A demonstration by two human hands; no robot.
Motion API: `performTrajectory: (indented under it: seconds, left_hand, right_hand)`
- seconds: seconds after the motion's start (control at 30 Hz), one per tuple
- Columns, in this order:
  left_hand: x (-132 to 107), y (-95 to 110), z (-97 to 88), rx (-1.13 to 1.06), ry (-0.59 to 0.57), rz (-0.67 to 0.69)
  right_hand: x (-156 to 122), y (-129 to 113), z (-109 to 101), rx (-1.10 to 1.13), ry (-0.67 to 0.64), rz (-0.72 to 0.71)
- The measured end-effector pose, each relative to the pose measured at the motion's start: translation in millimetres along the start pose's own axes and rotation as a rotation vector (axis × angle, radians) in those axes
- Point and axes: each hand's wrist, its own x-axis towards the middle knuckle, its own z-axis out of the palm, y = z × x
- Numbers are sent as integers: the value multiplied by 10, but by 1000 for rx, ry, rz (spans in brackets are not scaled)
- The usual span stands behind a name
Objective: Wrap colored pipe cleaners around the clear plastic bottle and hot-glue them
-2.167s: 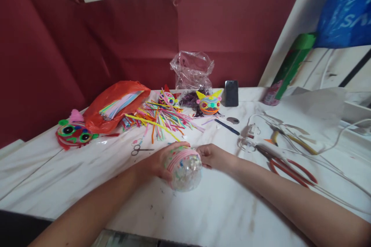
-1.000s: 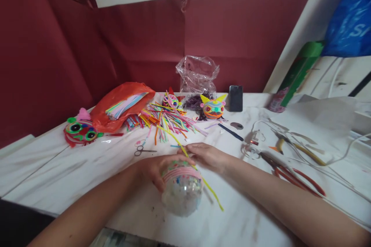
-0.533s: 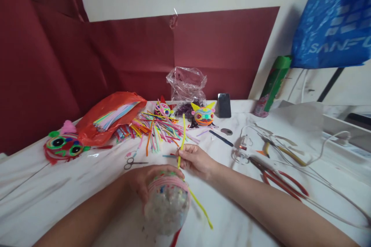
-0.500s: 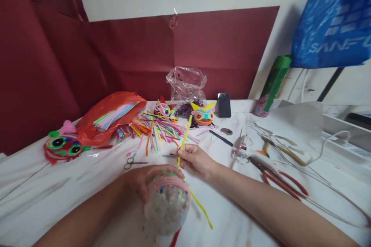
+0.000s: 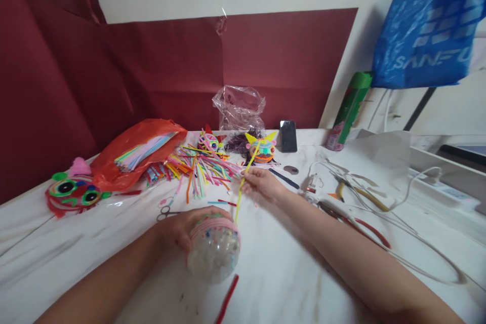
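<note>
My left hand (image 5: 187, 225) is wrapped round the side of a clear plastic ball (image 5: 215, 258), which has pink pipe cleaner wound about its upper part. Between the pinched fingers of my right hand (image 5: 261, 182) is a yellow pipe cleaner (image 5: 240, 197), slanting up and away from the ball's right side. Whether its lower end touches the ball is hard to make out. A red pipe cleaner (image 5: 228, 297) lies nearer me. Just beyond my left hand are small scissors (image 5: 165, 212), partly covered by it.
Several coloured pipe cleaners (image 5: 201, 172) lie in a pile beside a red plastic bag (image 5: 140, 154). Finished animal-like heads sit at left (image 5: 74, 192) and at the back (image 5: 261, 148). A phone (image 5: 288, 136), pliers (image 5: 364, 197), white cables (image 5: 425, 238) and a green spray can (image 5: 349, 111) are to the right.
My right hand has moved up and away with the yellow pipe cleaner, whose tail no longer hangs out at the ball's lower right. The ball has risen slightly in view, still in my left hand.
</note>
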Motion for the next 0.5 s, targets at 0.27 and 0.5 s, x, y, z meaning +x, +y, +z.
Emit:
performTrajectory:
  seconds: [0.27, 0.5]
  left_hand:
    - [16, -35, 3, -56, -6, 12]
    - [26, -3, 16, -25, 29, 11]
  right_hand:
    - [281, 101, -411, -387, 284, -15]
    - [760, -284, -1044, -539, 638, -6]
